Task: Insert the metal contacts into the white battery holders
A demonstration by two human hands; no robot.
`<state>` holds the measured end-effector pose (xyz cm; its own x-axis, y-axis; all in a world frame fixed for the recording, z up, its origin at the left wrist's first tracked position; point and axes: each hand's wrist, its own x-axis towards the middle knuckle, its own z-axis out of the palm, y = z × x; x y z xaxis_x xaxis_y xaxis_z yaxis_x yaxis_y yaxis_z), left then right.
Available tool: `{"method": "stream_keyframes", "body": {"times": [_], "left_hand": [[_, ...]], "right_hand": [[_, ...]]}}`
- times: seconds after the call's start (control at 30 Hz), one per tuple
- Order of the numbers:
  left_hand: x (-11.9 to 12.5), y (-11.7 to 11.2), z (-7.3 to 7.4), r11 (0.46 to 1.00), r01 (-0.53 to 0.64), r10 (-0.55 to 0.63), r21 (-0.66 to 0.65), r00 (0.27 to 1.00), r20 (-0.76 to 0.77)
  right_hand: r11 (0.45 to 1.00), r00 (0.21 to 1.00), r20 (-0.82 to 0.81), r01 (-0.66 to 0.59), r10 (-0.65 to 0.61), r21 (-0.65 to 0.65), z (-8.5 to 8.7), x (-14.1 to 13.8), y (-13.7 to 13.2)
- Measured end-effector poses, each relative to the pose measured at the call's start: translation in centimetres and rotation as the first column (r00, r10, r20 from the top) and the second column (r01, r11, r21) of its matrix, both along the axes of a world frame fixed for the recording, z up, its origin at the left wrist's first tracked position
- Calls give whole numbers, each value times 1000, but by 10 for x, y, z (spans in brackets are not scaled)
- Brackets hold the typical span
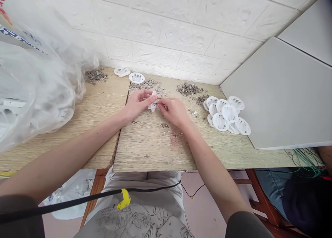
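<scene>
My left hand [138, 105] is closed on a white round plastic disc [153, 107], held on edge above the table between thumb and fingers. My right hand [173, 110] is pinched at the disc's right face, with a small thin metal piece [157, 103] showing at its fingertips; its exact shape is too small to make out. Beneath and in front of both hands, several small metal clips [164, 126] lie scattered on the wooden table [140, 141]. Behind the hands is a spread of small metal parts [149, 84].
More metal parts form piles at the back right [189, 88] and back left [95, 75]. Two white discs [136, 78] lie near the wall. A heap of white discs [229, 113] sits beside a grey panel [285, 100]. Left stands a large plastic bag [38, 93]. A black cable [90, 197] crosses my lap.
</scene>
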<state>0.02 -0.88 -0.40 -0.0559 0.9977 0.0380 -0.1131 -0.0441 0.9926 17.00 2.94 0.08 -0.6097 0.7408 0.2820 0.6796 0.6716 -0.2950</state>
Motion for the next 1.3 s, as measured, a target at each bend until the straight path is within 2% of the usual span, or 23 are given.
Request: {"method": "stream_keyframes", "body": {"times": [0.2,0.43,0.77,1.1,1.3], "left_hand": [[1,-3,1,997,-22,32,69,988,-151],[1,-4,3,998,-15,26,64,982,-186],[0,-4,2,997,-15,28,78,985,-171],[1,-4,2,997,3,8,72,988,-153],[-2,0,-1,999,15,-13,38,999,-50]], "right_hand": [[1000,998,51,-23,22,19,1,-1,-1],[998,997,39,-63,62,15,-1,-2,-1],[997,997,23,-80,79,3,0,-1,0],[997,992,95,-81,81,2,-1,-3,-2],[997,995,67,-75,75,-8,0,-2,-2]]}}
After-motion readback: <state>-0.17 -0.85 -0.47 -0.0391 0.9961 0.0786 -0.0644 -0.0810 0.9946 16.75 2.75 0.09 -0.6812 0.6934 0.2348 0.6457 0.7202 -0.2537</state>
